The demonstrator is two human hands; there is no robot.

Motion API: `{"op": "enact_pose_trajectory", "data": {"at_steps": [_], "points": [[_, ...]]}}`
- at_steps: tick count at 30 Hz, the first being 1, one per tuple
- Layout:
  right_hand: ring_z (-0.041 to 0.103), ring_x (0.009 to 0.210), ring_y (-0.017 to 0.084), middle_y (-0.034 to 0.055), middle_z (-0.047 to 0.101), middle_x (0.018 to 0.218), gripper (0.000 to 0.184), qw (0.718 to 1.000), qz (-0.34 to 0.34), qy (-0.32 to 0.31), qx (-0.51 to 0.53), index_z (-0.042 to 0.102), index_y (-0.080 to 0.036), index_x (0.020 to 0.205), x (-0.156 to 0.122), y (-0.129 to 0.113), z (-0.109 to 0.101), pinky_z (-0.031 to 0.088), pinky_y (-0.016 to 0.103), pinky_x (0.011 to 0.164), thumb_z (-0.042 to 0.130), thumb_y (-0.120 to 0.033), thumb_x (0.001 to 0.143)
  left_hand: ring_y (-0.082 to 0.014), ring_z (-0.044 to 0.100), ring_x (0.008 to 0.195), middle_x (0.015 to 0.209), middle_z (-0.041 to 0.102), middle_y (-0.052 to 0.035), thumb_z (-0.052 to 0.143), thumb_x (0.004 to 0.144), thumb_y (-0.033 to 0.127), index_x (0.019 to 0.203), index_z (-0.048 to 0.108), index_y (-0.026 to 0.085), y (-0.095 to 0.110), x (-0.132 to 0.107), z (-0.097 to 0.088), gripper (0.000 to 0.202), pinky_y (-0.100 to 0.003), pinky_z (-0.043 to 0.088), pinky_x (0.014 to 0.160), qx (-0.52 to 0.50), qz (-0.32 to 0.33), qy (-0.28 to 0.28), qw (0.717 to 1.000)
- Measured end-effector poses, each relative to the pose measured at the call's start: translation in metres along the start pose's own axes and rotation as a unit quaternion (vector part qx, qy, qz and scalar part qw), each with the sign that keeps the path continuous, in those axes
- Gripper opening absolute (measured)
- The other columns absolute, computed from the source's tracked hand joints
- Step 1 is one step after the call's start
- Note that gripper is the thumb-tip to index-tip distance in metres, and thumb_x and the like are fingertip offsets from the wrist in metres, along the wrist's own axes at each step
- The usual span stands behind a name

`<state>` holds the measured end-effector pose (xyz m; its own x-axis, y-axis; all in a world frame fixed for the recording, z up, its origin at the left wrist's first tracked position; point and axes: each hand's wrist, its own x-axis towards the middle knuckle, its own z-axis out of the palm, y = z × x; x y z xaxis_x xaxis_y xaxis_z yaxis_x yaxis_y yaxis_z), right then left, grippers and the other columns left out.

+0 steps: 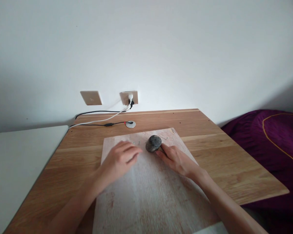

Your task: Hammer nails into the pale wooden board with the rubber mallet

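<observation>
My right hand [175,159] is closed round the handle of a mallet with a dark grey, rounded head [153,143]. The head sits just beyond my fingers, above a whitish wooden board [146,201]; my grip hides most of the handle. My left hand [122,157], a little blurred, hovers over the board's left part with its fingers loosely bent and a gap by the thumb. Nothing shows in it. Small metal nails or screws stand at the board's far end, one pair [136,143] beyond my left fingertips and a single one [166,138] right of the mallet.
The board lies on a wooden table [234,162] against a white wall. Black and white cables [108,124] cross the table's back left corner to a wall socket [129,97]. A white surface [21,162] adjoins on the left, and purple cloth [263,143] bulges at right.
</observation>
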<state>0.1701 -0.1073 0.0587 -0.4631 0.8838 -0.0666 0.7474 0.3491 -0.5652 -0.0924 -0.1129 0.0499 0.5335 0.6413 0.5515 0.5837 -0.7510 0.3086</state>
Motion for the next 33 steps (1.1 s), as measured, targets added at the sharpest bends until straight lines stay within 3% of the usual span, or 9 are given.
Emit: {"op": "enact_pose_trajectory", "data": {"at_steps": [1,3,6,19,33], "points": [[0.058,0.064,0.018,0.0015,0.061,0.069,0.022,1.0,0.002,0.0,-0.009,0.049,-0.022,0.087,0.0,0.0,0.0,0.032,0.031,0.063,0.038,-0.03,0.105,-0.0158,0.067,0.081,0.091,0.073,-0.0018,0.057,0.098,0.017,0.1,0.069,0.022,-0.016,-0.007,-0.004,0.013,-0.031,0.054,0.079,-0.02,-0.067,0.054,0.996],[0.057,0.064,0.018,0.0014,0.06,0.069,0.024,1.0,0.001,0.002,-0.02,0.05,-0.022,0.088,0.0,0.001,0.001,0.032,0.031,0.063,0.037,-0.031,0.106,-0.0143,0.066,0.074,0.088,0.075,-0.0002,0.061,0.095,0.022,0.097,0.07,0.022,-0.043,-0.019,-0.008,0.01,-0.029,0.054,0.074,-0.022,-0.163,0.11,0.98],[0.057,0.064,0.018,0.0018,0.062,0.07,0.025,1.0,-0.003,0.01,-0.021,0.052,-0.022,0.089,0.0,0.001,0.003,0.032,0.031,0.063,0.038,-0.032,0.107,-0.0137,0.065,0.068,0.083,0.075,0.001,0.062,0.093,0.027,0.093,0.072,0.023,-0.064,-0.031,-0.005,0.011,-0.026,0.053,0.067,-0.034,-0.215,0.106,0.97],[0.052,0.06,0.018,-0.0023,0.052,0.065,0.028,1.0,-0.008,0.007,-0.018,0.039,-0.026,0.081,0.001,0.007,0.008,0.03,0.032,0.062,0.036,-0.037,0.107,-0.0174,0.067,0.081,0.084,0.072,-0.0013,0.06,0.091,0.015,0.086,0.067,0.021,-0.068,-0.04,0.002,0.011,-0.031,0.053,0.079,-0.024,-0.168,0.061,0.984],[0.053,0.059,0.018,-0.0013,0.055,0.064,0.029,1.0,-0.005,0.005,-0.022,0.043,-0.025,0.084,0.001,0.007,0.008,0.03,0.032,0.061,0.034,-0.041,0.107,-0.0167,0.064,0.079,0.082,0.068,0.0001,0.067,0.088,0.013,0.084,0.064,0.02,-0.069,-0.04,0.006,0.009,-0.03,0.049,0.077,-0.033,-0.156,0.054,0.986]]}}
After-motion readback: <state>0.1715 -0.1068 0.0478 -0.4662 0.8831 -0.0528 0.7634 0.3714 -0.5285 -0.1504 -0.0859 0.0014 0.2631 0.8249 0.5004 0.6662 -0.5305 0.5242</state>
